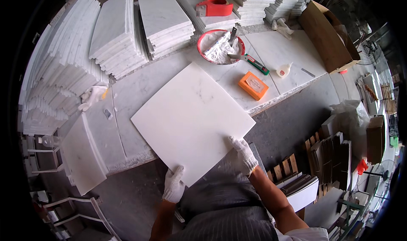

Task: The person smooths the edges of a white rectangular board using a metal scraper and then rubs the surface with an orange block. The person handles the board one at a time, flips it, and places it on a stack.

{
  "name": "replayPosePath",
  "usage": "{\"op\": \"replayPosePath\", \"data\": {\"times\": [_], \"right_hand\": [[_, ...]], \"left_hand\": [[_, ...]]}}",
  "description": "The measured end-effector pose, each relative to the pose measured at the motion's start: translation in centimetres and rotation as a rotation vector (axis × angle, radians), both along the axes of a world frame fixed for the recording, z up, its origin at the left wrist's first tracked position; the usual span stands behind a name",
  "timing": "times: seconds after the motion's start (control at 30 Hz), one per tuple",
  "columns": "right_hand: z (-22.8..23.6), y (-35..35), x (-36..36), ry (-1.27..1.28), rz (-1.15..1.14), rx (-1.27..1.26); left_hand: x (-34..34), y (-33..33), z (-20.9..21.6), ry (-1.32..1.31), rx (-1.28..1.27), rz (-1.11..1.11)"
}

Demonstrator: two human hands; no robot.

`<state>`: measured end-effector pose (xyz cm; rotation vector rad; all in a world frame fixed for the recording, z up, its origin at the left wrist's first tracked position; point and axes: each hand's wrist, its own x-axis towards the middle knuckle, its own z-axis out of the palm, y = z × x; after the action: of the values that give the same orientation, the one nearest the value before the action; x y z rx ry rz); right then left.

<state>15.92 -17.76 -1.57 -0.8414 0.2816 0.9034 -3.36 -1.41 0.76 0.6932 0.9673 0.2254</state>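
White slab (186, 118) ahead, diamond-wise, no evident long axis.
Left hand (174, 185) pinches it beside near corner; right hand (244, 155) grips near-right edge, underside fingers hidden.

- Square slab (190, 122): white, with a faint grey mottled patch.
- Left glove (173, 184) and right glove (244, 154): white.
- Garment (233, 226): dark grey, pale pinstripes.
- Stacked slabs (163, 16): white, grey-veined.
- Bowl (199, 47): red rim; paste (219, 54), white.
- Tape dispenser (214, 8): red.
- Small box (253, 86): orange, pale label.
- Tool handle (257, 66): mainly green.
- Carton (324, 37): brown.
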Motion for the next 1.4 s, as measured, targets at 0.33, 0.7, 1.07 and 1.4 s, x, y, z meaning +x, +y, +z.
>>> {"op": "replayPosePath", "data": {"times": [0.33,0.7,1.07,1.4], "right_hand": [[-0.5,-2.5,1.1,-0.054,0.039,0.01],[-1.8,-2.7,1.3,-0.02,0.038,0.055],[0.9,-3.8,7.5,-0.917,-0.343,-1.033],[4.9,-1.0,17.1,-1.692,0.25,-1.378]], "left_hand": [[-2.6,-3.7,-3.3,0.037,0.002,-0.219],[-2.5,-3.4,-3.8,0.115,0.082,-0.274],[-2.7,-3.7,-3.4,0.021,0.101,-0.251],[-1.1,-4.5,-1.9,-0.083,-0.043,-0.132]]}}
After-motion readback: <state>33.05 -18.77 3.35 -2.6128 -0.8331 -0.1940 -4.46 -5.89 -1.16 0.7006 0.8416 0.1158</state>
